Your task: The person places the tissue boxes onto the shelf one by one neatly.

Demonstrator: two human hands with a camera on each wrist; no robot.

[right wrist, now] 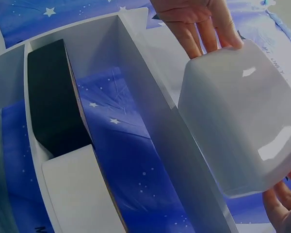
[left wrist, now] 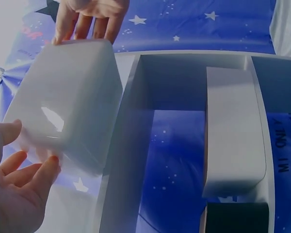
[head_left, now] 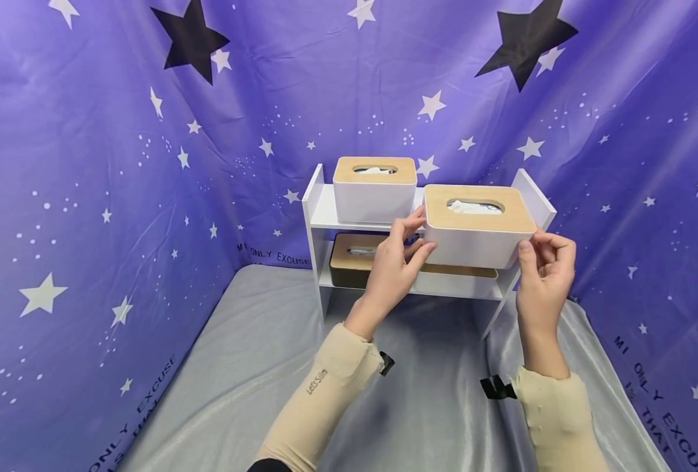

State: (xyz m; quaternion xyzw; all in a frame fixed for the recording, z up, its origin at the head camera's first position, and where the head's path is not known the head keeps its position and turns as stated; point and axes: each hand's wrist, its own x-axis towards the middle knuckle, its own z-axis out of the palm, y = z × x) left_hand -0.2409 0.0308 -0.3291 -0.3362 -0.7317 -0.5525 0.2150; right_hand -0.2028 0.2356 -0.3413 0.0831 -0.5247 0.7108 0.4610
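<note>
Both hands hold a white tissue box (head_left: 473, 248) with a light wood lid and white tissue showing in its oval slot. My left hand (head_left: 387, 272) grips its left end, and my right hand (head_left: 546, 278) pinches the right end near the front corner. In the head view the box overlaps the right part of the top shelf (head_left: 324, 208). The left wrist view shows the held tissue box (left wrist: 63, 92) at the shelf's edge, thumb and fingers at its ends. A second white tissue box (head_left: 375, 202) with a wood lid stands on the top shelf's left part.
Below, on the lower shelf, sit a black tissue box (head_left: 349, 277) with a wood lid and a white box (head_left: 456, 284), partly hidden. The white rack has raised side panels (head_left: 534, 196). It stands on grey cloth (head_left: 254, 341) before a purple star-patterned curtain (head_left: 325, 78).
</note>
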